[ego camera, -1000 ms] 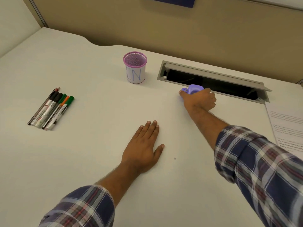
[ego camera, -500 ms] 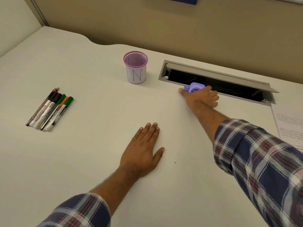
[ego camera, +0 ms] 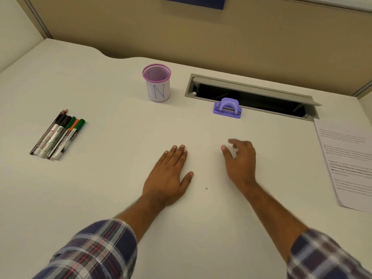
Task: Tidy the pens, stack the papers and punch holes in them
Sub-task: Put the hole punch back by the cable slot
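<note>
— Any writing you can read?
— The pink mesh pen cup (ego camera: 156,83) carries a white label with "LN" in blue marker.
— And the printed sheet (ego camera: 348,158)?
— Too blurred to read.

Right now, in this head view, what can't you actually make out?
- Papers: cut off by the right edge; sheet count unclear, print too small to read.
- Cable slot: inside too dark; the purple hole punch hides part of it.
- Right hand: fingers motion-blurred.
- Blue sign: cut off at the top edge.
- Pen cup: contents not visible.
</note>
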Demonstrator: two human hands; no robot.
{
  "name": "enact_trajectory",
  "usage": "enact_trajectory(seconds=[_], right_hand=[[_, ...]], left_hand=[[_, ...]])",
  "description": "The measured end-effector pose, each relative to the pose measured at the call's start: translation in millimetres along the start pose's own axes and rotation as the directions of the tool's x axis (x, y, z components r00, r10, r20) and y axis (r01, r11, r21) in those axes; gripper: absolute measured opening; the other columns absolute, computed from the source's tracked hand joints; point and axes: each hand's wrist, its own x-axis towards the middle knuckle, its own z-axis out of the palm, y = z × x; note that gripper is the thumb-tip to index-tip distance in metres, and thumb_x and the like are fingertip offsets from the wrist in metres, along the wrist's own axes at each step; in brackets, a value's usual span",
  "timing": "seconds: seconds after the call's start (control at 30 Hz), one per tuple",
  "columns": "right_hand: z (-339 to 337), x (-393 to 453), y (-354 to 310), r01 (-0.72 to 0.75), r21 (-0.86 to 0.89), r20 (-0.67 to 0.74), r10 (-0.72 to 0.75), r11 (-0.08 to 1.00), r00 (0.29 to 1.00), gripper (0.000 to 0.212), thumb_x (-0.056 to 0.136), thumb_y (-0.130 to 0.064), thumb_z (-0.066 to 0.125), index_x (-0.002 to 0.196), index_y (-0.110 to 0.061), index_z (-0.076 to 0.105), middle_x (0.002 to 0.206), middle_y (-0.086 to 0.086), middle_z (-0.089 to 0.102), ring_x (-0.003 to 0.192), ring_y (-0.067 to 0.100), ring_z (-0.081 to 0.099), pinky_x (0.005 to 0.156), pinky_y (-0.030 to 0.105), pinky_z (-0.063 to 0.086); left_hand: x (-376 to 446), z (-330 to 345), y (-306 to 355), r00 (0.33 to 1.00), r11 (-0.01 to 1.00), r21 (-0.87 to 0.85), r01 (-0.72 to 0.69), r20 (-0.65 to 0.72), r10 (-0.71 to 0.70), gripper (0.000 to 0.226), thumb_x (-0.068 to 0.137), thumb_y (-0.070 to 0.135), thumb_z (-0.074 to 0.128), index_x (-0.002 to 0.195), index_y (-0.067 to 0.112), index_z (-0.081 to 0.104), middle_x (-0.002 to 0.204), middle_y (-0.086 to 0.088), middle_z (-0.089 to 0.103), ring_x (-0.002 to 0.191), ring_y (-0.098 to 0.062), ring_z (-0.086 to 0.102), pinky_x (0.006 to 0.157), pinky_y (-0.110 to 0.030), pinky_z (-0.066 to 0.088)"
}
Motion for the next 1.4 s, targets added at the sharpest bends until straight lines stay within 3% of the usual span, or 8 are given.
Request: enact_trajectory(seconds=[0.07, 0.17, 0.4, 0.73, 1.13, 1.3, 1.4], right_hand=[[-7, -25, 4, 0.075, -0.001, 0.065, -0.075, 0.997, 0.995, 0.018, 0.087, -0.017, 0.069, 0.105, -0.012, 0.071, 0.099, 0.008, 0.064, 0.092, 0.027, 0.059, 0.086, 0.043, 0.050], [-16, -51, 7, 0.171, -0.046, 0.190, -0.159, 0.984, 0.969, 0.014, 0.089, -0.015, 0.067, 0.101, -0.016, 0.074, 0.094, 0.000, 0.064, 0.092, 0.020, 0.057, 0.084, 0.028, 0.045], [-20, -82, 0, 0.274, -0.091, 0.360, -0.225, 0.957, 0.905, 0.018, 0.088, -0.026, 0.067, 0.104, -0.022, 0.074, 0.091, -0.007, 0.059, 0.093, 0.014, 0.051, 0.083, 0.029, 0.043], [-11, -82, -14, 0.354, -0.214, 0.380, -0.257, 0.910, 0.889, 0.013, 0.091, -0.019, 0.061, 0.093, -0.015, 0.073, 0.085, -0.001, 0.062, 0.086, 0.020, 0.054, 0.074, 0.038, 0.049], [1, -16, -28, 0.288, -0.127, 0.279, -0.245, 0.949, 0.928, 0.011, 0.093, -0.016, 0.060, 0.087, -0.016, 0.069, 0.088, -0.003, 0.063, 0.086, 0.016, 0.053, 0.075, 0.024, 0.038], [28, 35, -67, 0.275, -0.066, 0.211, -0.256, 0.959, 0.944, 0.013, 0.094, -0.020, 0.060, 0.096, -0.013, 0.071, 0.097, 0.001, 0.069, 0.087, 0.012, 0.055, 0.083, 0.031, 0.050], [43, 69, -102, 0.284, 0.005, 0.157, -0.281, 0.959, 0.947, 0.018, 0.093, -0.026, 0.062, 0.096, -0.010, 0.071, 0.093, 0.003, 0.070, 0.081, 0.012, 0.057, 0.077, 0.028, 0.049]], left_hand=[[8, -1, -3, 1.000, 1.000, -0.006, 0.006, -0.002, -0.006, 0.071, 0.099, 0.056, 0.017, 0.159, 0.018, 0.014, 0.167, 0.005, 0.008, 0.154, -0.010, 0.002, 0.123, -0.026, -0.005], [14, -1, -5, 1.000, 1.000, -0.001, 0.006, 0.001, -0.006, 0.069, 0.099, 0.053, 0.016, 0.159, 0.017, 0.016, 0.167, 0.004, 0.010, 0.154, -0.011, 0.004, 0.123, -0.025, -0.004], [12, -1, -4, 1.000, 1.000, 0.005, 0.008, 0.002, -0.008, 0.068, 0.100, 0.051, 0.017, 0.158, 0.016, 0.018, 0.167, 0.002, 0.013, 0.154, -0.013, 0.008, 0.122, -0.026, -0.002], [11, -2, -4, 1.000, 1.000, -0.016, 0.014, -0.011, -0.014, 0.065, 0.102, 0.048, 0.025, 0.158, 0.016, 0.019, 0.167, 0.002, 0.014, 0.154, -0.013, 0.008, 0.123, -0.027, 0.000], [11, 0, -4, 1.000, 0.999, -0.031, 0.014, 0.006, -0.014, 0.068, 0.100, 0.051, 0.018, 0.158, 0.017, 0.016, 0.167, 0.001, 0.012, 0.154, -0.014, 0.006, 0.126, -0.032, 0.004], [11, -1, -4, 1.000, 0.998, -0.053, 0.021, 0.015, -0.020, 0.069, 0.100, 0.052, 0.014, 0.159, 0.018, 0.014, 0.168, 0.003, 0.007, 0.154, -0.013, 0.001, 0.126, -0.032, 0.003], [11, -1, -4, 1.000, 0.998, -0.060, 0.018, 0.013, -0.017, 0.068, 0.100, 0.052, 0.013, 0.159, 0.018, 0.013, 0.168, 0.003, 0.007, 0.154, -0.013, 0.000, 0.126, -0.032, 0.002]])
